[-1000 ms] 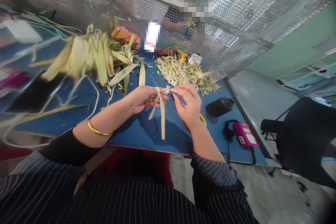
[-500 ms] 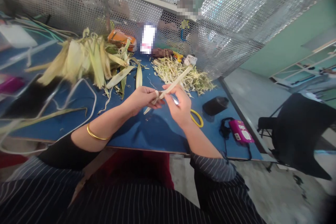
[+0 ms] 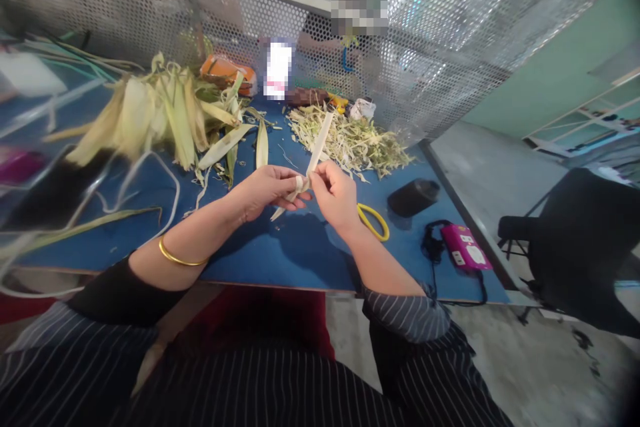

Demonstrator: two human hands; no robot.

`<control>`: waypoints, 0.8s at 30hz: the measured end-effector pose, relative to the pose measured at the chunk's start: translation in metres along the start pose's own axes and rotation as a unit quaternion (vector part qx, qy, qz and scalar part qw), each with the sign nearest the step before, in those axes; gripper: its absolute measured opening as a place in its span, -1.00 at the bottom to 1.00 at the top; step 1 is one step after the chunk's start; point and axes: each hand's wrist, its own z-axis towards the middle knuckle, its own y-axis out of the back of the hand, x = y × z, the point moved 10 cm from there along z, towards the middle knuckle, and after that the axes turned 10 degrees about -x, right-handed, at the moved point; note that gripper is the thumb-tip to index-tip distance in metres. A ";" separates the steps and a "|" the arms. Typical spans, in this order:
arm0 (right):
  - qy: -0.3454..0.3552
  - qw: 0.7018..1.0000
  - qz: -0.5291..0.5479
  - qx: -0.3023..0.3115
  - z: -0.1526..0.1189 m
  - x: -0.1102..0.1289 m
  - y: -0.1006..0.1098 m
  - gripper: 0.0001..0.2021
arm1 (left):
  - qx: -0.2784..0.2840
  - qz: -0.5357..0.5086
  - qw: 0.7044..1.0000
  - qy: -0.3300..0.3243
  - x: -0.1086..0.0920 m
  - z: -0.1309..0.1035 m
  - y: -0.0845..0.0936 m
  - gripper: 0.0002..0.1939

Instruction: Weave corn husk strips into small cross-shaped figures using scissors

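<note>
A pale strip of corn husk (image 3: 321,140) slants up from between my two hands, above the blue table. My left hand (image 3: 275,188) pinches its lower part between thumb and fingers, and a pointed end sticks out below. There is a whitish wrap on a fingertip or thumb of that hand. Close against it, my right hand (image 3: 336,197) has thumb and forefinger closed on the strip. Beyond my hands lies a heap of shredded husk (image 3: 360,140); on the left stands a bunch of whole dried husks (image 3: 160,113).
On the right lie a yellow ring (image 3: 373,223), a black cylinder (image 3: 414,197) and a magenta box (image 3: 465,247) with a black cord. A lit phone (image 3: 279,70) leans on the perforated metal screen (image 3: 270,13). An orange packet (image 3: 227,73) sits behind the husks.
My right hand has closed in on the strip near the left hand's fingers. The strip's upper end has swung left and stands steeper. The view has shifted slightly.
</note>
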 end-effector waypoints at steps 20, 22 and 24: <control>-0.081 0.996 0.024 -0.018 0.001 -0.020 0.000 -0.84 | 0.070 -0.015 0.997 -0.014 0.003 -0.001 -0.014 -0.79; -0.080 0.996 0.021 -0.018 0.002 -0.022 -0.001 -0.83 | 0.034 -0.001 0.999 -0.031 0.003 0.001 -0.010 -0.80; -0.090 0.996 0.022 -0.011 0.003 -0.026 0.000 -0.80 | 0.002 -0.004 0.999 -0.037 0.003 0.002 -0.006 -0.81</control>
